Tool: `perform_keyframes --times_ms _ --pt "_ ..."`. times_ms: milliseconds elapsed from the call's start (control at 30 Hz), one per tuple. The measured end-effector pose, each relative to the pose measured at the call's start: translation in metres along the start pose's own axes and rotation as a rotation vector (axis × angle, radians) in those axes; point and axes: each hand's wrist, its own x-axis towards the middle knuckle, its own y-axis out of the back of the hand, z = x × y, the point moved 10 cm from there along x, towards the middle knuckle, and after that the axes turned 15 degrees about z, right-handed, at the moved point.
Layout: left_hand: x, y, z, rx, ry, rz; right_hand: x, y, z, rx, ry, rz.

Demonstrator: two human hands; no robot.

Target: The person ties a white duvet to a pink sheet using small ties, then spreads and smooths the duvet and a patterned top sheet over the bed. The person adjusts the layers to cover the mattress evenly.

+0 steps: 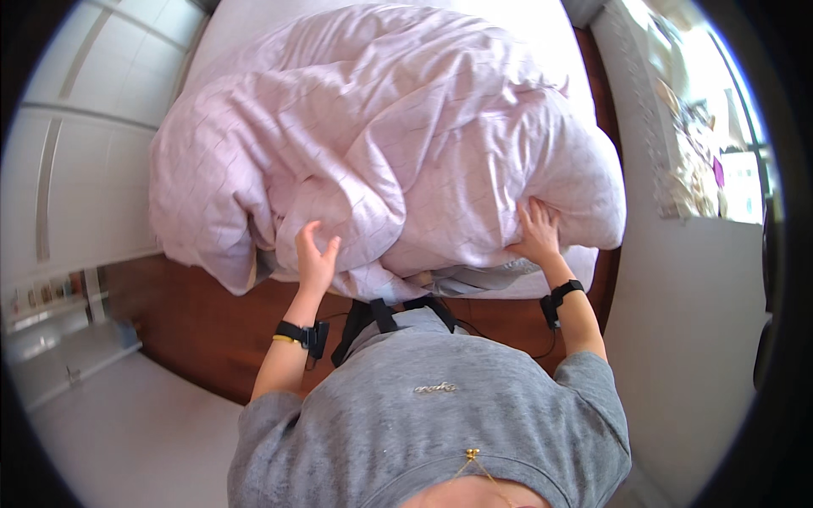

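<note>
A puffy pale pink duvet (394,146) lies rumpled across the bed, with deep folds and a faint line pattern. My right hand (538,233) rests on its near right part, fingers spread over the fabric. Near the front edge, my left hand (316,257) has its thumb and fingers apart with nothing between them; whether it touches the duvet I cannot tell. Grey fabric (476,278) shows beneath the duvet's near edge. White bedding (565,270) peeks out at the near right corner.
White cabinets (95,184) line the left side, with a shelf unit (57,305) below them. Reddish-brown wooden floor (209,330) runs along the bed's foot. On the right stand a pale wall (679,305) and a bright window sill (692,171) holding assorted items. Cables hang near my legs.
</note>
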Motion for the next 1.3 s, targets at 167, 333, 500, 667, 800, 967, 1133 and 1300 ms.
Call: perform_keyframes --times_ms 167,333,500,667,800,967,1133,1300 --pt "-0.043 0.077 -0.174 0.085 0.756 0.443 0.085 0.079 0.053 -0.089 0.094 0.315" --pt "-0.091 0.114 -0.232 -0.392 1.395 0.595 0.154 0.202 0.260 -0.203 -0.474 0.441" --pt "-0.059 0.100 -0.241 -0.972 1.459 0.546 0.067 0.104 0.223 -0.055 -0.583 0.291" --pt "0.060 0.090 -0.282 -1.122 1.120 0.509 -0.017 -0.035 0.085 0.443 -0.958 -0.010" --pt "0.178 0.124 -0.288 -1.125 0.888 0.488 -0.013 -0.040 0.073 0.871 -1.320 0.233" --pt "0.140 0.384 -0.271 0.289 0.151 0.540 -0.125 0.010 0.050 1.259 -1.591 0.469" --pt "-0.020 0.461 -0.385 -0.172 0.853 0.532 -0.290 0.022 -0.056 1.396 -1.933 0.203" --pt "0.213 0.329 -0.296 -0.005 0.557 0.094 -0.058 0.050 -0.038 1.118 -1.487 0.326"
